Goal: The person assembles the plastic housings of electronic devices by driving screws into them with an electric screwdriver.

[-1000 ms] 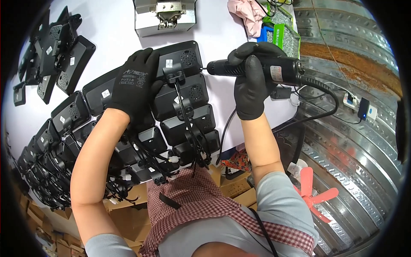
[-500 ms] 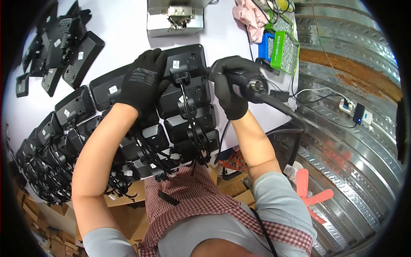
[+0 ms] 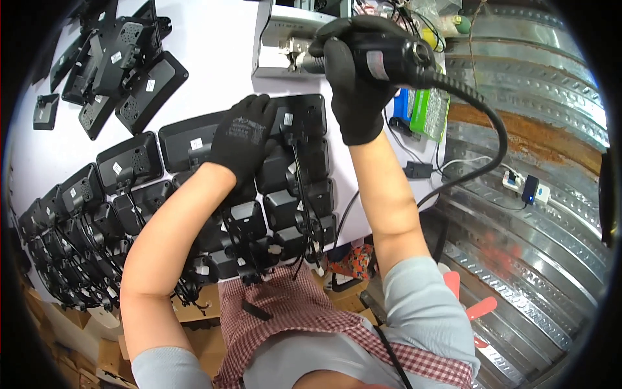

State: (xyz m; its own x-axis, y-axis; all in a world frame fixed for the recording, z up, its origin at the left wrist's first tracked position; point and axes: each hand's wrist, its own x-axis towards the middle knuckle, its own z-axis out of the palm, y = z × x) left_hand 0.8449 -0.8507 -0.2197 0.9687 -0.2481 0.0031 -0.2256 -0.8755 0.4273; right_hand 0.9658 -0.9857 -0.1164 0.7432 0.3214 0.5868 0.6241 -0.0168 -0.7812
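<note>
My right hand is wrapped in a black glove around a black electric screwdriver. The tool lies sideways with its nose at the metal fitting on the front of a grey metal box. A thick cord trails from its rear end. My left hand, also gloved, lies flat with fingers stretched over the back row of black display units; its thumb is partly hidden beside a unit's mount. These units rest in rows with white labels, mounts and cables.
At the back left is a loose pile of black housings. Green and blue trays stand along the right edge near a yellow-capped bottle. Past the table are a ribbed metal wall, a power strip and pink fan blades.
My right hand has carried the screwdriver from beside the back-row unit away from me to the metal box. My left hand stays on the units. The whole view has shifted a little.
</note>
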